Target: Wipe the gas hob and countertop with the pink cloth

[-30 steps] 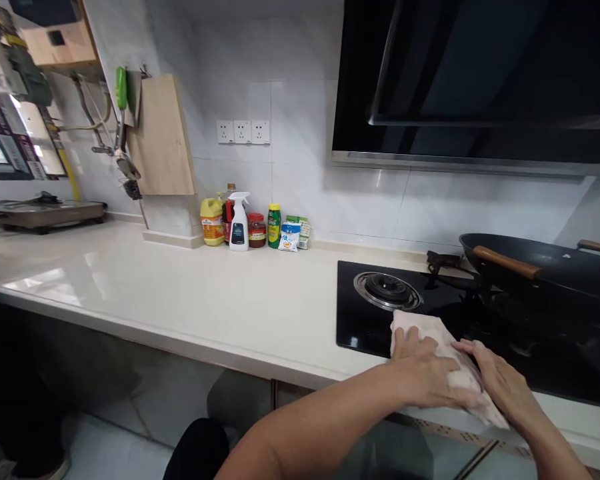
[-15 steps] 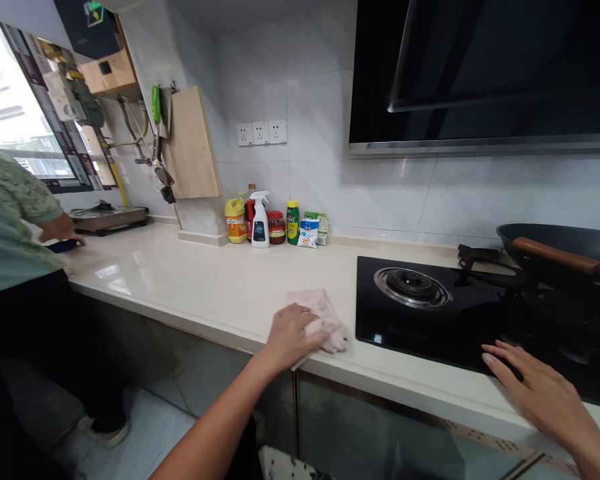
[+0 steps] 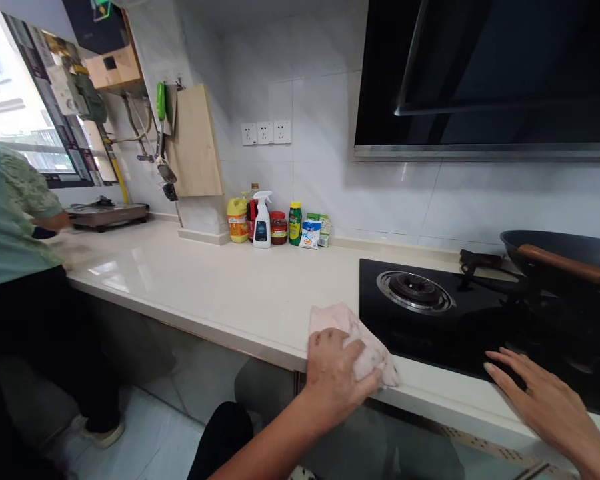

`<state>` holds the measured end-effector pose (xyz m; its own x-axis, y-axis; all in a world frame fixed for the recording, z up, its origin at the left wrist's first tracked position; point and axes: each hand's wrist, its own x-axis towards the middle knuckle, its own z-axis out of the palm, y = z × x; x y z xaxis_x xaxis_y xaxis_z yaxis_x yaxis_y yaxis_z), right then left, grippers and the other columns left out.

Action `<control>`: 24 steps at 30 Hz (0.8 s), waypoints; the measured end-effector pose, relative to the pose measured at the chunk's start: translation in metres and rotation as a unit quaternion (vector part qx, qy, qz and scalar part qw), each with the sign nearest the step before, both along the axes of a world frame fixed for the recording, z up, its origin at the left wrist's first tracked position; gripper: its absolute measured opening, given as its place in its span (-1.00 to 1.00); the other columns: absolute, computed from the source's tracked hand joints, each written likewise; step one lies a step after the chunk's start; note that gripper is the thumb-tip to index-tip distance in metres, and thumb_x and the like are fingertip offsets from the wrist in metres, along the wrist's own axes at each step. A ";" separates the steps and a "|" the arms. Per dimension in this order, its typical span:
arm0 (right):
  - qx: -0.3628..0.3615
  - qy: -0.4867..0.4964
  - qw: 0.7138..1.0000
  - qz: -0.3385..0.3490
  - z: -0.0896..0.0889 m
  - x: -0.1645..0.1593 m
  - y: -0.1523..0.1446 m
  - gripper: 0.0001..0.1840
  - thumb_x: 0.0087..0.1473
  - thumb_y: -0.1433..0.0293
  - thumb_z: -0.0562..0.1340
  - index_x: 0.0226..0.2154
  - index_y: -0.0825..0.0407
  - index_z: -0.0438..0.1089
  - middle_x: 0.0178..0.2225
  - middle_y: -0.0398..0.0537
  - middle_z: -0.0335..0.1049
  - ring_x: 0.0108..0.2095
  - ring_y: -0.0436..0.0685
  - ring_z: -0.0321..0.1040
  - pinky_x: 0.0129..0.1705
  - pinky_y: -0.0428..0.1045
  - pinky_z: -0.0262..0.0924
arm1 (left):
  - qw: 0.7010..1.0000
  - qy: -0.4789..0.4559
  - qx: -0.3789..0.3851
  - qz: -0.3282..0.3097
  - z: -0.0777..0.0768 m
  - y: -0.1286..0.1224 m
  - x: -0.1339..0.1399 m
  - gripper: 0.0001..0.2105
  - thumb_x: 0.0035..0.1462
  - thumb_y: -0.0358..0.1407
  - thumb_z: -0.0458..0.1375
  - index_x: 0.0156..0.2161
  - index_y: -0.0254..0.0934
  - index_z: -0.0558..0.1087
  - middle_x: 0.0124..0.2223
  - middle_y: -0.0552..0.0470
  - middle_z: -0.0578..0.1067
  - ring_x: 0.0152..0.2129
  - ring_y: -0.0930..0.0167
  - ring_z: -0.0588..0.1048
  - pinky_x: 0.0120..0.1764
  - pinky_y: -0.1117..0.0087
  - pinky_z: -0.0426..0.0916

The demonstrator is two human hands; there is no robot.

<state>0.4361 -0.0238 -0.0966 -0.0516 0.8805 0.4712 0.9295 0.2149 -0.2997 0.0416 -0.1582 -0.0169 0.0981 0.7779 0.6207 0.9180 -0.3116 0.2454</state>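
A pale pink cloth (image 3: 337,318) lies bunched on the front edge of the white countertop (image 3: 220,283), beside the left border of the black gas cooktop (image 3: 415,337). My left hand (image 3: 334,370) presses down on this cloth with its fingers curled into it, and a loose corner spreads out past my thumb side. Over the cooktop's front edge rests my right hand (image 3: 545,393), open, fingers stretched out and holding nothing. The ringed burner (image 3: 416,291) sits farther back, between the two hands.
A wok (image 3: 565,247) with a wooden handle stands at the back right. Along the wall are a white spray bottle (image 3: 262,223), a yellow jug (image 3: 237,220), jars and packets. A range hood (image 3: 485,80) hangs above. Another person (image 3: 10,220) stands at the counter's left end.
My left hand has slid the cloth rightward along the counter edge, up to the cooktop's corner. My right hand stays in nearly the same spot. The other person's arm has shifted slightly left.
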 end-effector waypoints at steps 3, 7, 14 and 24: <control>0.005 0.003 1.000 -0.004 0.001 0.000 -0.001 -0.26 0.07 -0.23 -0.03 -0.01 -0.15 0.50 0.17 -0.02 0.39 0.26 0.41 0.18 0.28 0.42 0.03 | 0.999 -0.007 0.007 -0.037 -0.006 0.004 0.027 -0.59 0.11 0.13 0.18 -0.12 -0.12 0.54 -0.17 -0.15 0.49 -0.17 0.10 0.40 -0.12 0.00 0.24; 0.010 0.005 1.000 0.000 0.001 0.001 -0.002 -0.26 0.04 -0.24 -0.02 -0.01 -0.17 0.50 0.17 -0.03 0.39 0.25 0.42 0.20 0.29 0.41 0.02 | 0.996 0.001 0.022 -0.081 -0.014 0.004 0.043 -0.54 0.07 0.15 0.20 -0.09 -0.13 0.52 -0.18 -0.14 0.50 -0.21 0.11 0.41 -0.18 0.02 0.24; -0.001 -0.006 1.000 -0.004 0.002 0.002 -0.002 -0.25 0.05 -0.23 -0.02 0.02 -0.15 0.48 0.18 -0.02 0.38 0.27 0.41 0.16 0.29 0.41 0.01 | 0.993 0.011 0.043 -0.112 -0.016 -0.012 0.005 -0.51 0.06 0.11 0.23 0.02 -0.12 0.48 -0.04 -0.13 0.51 -0.11 0.12 0.42 -0.08 0.05 0.25; 0.007 -0.010 1.000 -0.007 0.004 -0.004 -0.005 -0.23 0.05 -0.22 -0.04 0.00 -0.12 0.50 0.18 0.01 0.38 0.27 0.43 0.16 0.29 0.41 0.02 | 0.995 -0.016 -0.023 0.096 -0.001 -0.011 -0.128 -0.63 0.24 -0.06 0.12 0.08 -0.13 0.48 0.14 -0.12 0.47 0.14 0.15 0.35 0.16 0.10 0.18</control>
<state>0.4318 -0.0287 -0.0923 -0.0491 0.8745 0.4826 0.9382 0.2061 -0.2779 -0.0859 -0.1695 -0.0183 -0.0749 0.8083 0.5839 0.9511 -0.1180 0.2853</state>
